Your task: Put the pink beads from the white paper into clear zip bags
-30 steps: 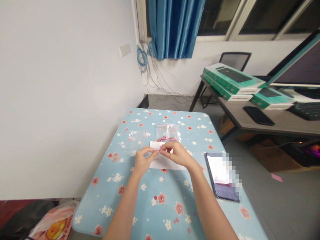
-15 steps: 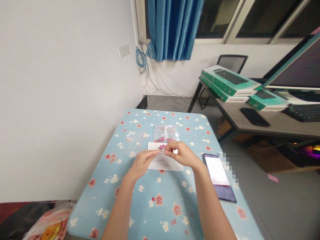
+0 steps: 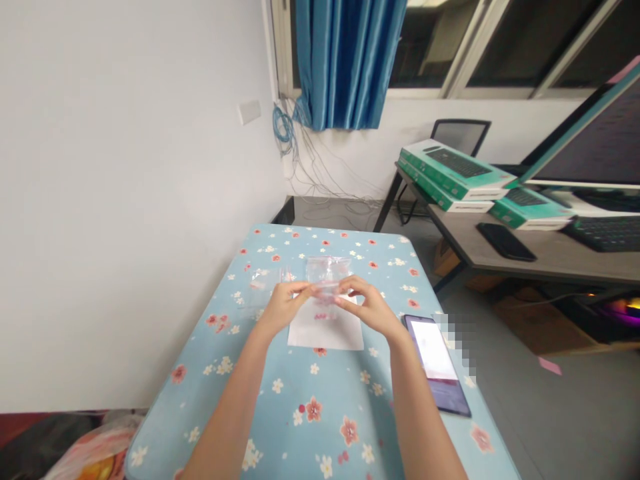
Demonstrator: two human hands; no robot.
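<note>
1) Hold a small clear bag [image 3: 327,291] up in front, above the near part of the table, spanning the gap between both hands
2) Pinch the left edge of this bag with the left hand [image 3: 283,310], thumb and fingertips brought together on the film
3) Touch the right edge with the right hand [image 3: 369,307], fingertips above and thumb below with a slight gap; cannot tell how firmly pressed on the film
4) See a pinkish streak along the film between the fingertips, and a few pink beads [image 3: 321,317] just below, against the white sheet of paper [image 3: 310,338]; cannot tell these as inside the bag or lying on the sheet
5) Have both forearms stretched forward over the table [image 3: 285,420], blue with red and white flowers
6) See a second clear bag [image 3: 329,267] lying behind the sheet, partly covered by the hands
7) See a flat clear bag [image 3: 267,279] farther left, beyond the left hand
8) Have a lit phone [image 3: 435,353] to the right, near the table's right edge, partly masked by blocky pixels
9) See green-and-white keyboard boxes [image 3: 455,173] on the desk [image 3: 480,257] beyond
</note>
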